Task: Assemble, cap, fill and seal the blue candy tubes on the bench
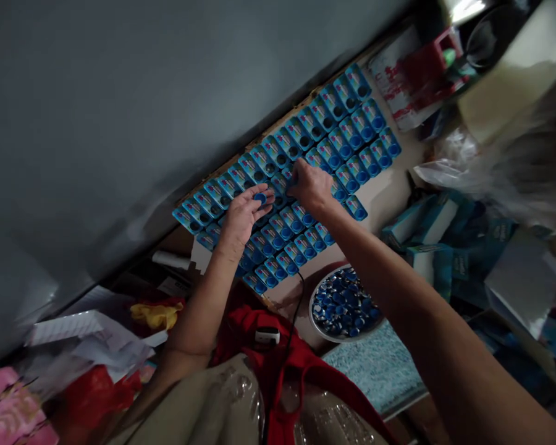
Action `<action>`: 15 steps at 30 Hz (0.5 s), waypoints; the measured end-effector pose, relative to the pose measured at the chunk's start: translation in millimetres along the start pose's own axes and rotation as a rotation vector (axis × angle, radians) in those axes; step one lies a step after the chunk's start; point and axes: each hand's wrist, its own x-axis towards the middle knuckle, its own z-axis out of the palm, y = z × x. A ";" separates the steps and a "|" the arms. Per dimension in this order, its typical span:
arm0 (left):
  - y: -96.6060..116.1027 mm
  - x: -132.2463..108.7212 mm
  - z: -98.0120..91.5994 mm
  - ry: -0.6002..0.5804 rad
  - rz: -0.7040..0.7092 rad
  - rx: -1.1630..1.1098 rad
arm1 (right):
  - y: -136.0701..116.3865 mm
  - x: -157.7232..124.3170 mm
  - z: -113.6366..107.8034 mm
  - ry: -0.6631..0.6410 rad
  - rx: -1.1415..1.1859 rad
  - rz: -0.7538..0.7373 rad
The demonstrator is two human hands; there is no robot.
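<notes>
Blue printed cards (327,154), each with a round spot near one end, lie in slanting rows on the table. Dark round holes show in the cards of the far row (298,131), while many nearer cards hold blue discs (346,150). A small round blue disc (260,198) rests against the fingers of my left hand (245,216), palm up over the cards. My right hand (311,185) is closed, fingertips pressed down at a card in the middle rows; what they pinch is hidden. A round metal bowl (311,315) full of blue and silvery discs stands nearer my body.
Blue boxes (426,222) and clear plastic bags (472,167) crowd the right side. A red container (433,65) is at the back right. A dark cable (301,296) runs down past the table edge. White trays (69,327) and a yellow cloth-like item (157,315) lie left.
</notes>
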 end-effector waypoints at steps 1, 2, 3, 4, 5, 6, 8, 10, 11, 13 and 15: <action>-2.7 -0.6 2.3 0.024 0.005 0.026 | -1.6 -2.8 -0.3 0.006 0.001 -0.015; -5.4 -1.3 5.0 0.049 0.015 0.049 | -3.3 -7.8 0.9 0.019 0.016 -0.044; -8.3 -2.2 7.7 0.069 0.027 0.068 | -4.9 -14.8 4.0 0.039 0.055 -0.087; -11.1 -3.3 10.3 0.083 0.042 0.085 | -6.4 -23.2 9.0 0.061 0.119 -0.146; -13.9 -4.4 12.4 0.090 0.060 0.100 | -7.5 -32.5 15.3 0.080 0.202 -0.211; -16.4 -5.5 14.0 0.089 0.079 0.113 | -8.1 -41.9 22.4 0.093 0.294 -0.267; -20.0 -7.2 15.7 0.071 0.104 0.131 | -7.7 -57.7 35.4 0.103 0.473 -0.332; -21.5 -7.4 15.8 0.045 0.119 0.132 | -5.9 -66.4 43.0 0.082 0.641 -0.351; -21.6 -7.0 15.6 0.033 0.125 0.129 | -4.8 -67.7 44.4 0.061 0.720 -0.357; -20.9 -5.1 15.6 0.018 0.136 0.137 | -2.6 -65.0 44.2 0.020 0.836 -0.369; -19.8 -2.6 16.3 -0.020 0.141 0.179 | 0.2 -57.3 42.7 0.017 0.868 -0.345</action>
